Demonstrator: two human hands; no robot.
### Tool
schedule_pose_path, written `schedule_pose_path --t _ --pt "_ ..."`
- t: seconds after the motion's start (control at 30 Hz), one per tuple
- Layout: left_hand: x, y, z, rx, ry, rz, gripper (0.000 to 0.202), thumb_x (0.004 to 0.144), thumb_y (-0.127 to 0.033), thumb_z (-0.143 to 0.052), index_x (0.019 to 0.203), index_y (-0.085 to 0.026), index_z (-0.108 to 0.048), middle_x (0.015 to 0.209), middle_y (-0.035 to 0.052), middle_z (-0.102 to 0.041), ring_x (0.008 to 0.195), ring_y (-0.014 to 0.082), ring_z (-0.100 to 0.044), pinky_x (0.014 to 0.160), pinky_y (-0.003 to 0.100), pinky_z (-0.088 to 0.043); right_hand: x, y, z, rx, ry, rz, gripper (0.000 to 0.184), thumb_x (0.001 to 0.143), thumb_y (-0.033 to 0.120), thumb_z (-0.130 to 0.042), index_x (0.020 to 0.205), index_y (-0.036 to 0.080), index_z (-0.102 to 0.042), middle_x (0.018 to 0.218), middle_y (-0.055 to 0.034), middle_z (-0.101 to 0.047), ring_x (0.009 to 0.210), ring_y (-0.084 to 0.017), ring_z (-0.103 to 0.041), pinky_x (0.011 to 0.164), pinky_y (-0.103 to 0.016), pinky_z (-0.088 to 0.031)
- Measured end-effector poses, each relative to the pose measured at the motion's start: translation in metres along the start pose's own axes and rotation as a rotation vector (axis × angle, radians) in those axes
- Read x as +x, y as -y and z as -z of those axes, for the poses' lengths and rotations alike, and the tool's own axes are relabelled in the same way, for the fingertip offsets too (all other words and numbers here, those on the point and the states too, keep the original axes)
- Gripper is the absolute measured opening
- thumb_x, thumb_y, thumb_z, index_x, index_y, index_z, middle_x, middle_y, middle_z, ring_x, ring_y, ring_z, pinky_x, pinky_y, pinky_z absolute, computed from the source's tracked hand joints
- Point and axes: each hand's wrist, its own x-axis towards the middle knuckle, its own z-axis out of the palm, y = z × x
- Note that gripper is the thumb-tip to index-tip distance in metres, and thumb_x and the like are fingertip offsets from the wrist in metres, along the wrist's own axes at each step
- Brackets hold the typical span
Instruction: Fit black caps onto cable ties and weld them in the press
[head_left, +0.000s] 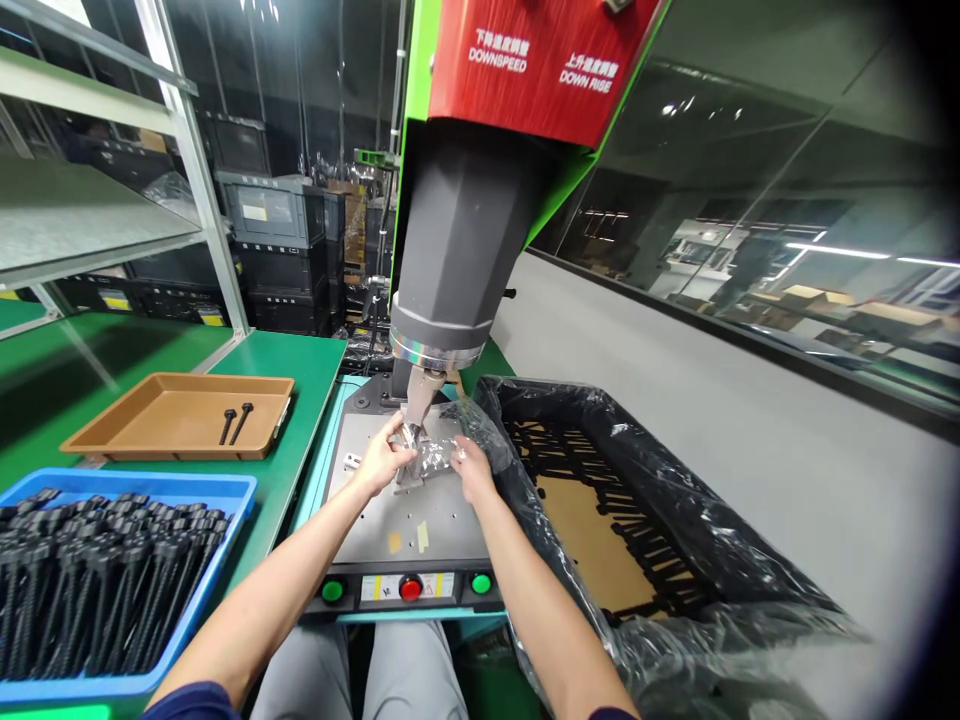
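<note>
Both hands (424, 460) on clear bag (435, 455)

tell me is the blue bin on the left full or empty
Full: the blue bin is packed with long black parts nearly up to its rim.

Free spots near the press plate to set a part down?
Bare: the grey plate between both hands and the button strip; most of the brown tray beside two black bolts. Crowded: blue bin, under the horn, lined crate.
</note>
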Motion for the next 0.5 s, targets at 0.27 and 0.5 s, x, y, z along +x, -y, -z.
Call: schedule_pose_path --t 0.27,0.5 --pt "0.003 0.007 0.0 0.035 -0.003 -0.031 0.082 0.058 -0.015 -0.076 0.135 -0.019 -0.049 0.142 0.0134 -0.046 0.058 0.0038 -0.051 0.06 0.022 -0.049 -0.052 0.008 0.011 0.429 0.18 -0.246 0.039 0.069 0.03 -0.071 0.107 0.025 -0.062 0.121 -0.0082 -0.062 0.112 -0.028 -0.059 0.089 -0.049 -0.05" --pt "0.005 0.009 -0.001 0.15 0.01 -0.077 0.082 0.059 -0.014 -0.075 0.136 -0.018 -0.047 0.142 0.0145 -0.046 0.059 0.0044 -0.052 0.065 0.025 -0.051 -0.022 0.027 0.004 0.471 -0.266 -0.403 0.002 0.088 0.018 -0.059 0.087 0.017 -0.059 0.083 -0.0075 -0.071 0.077 -0.018 -0.07 0.075 -0.03 -0.057"
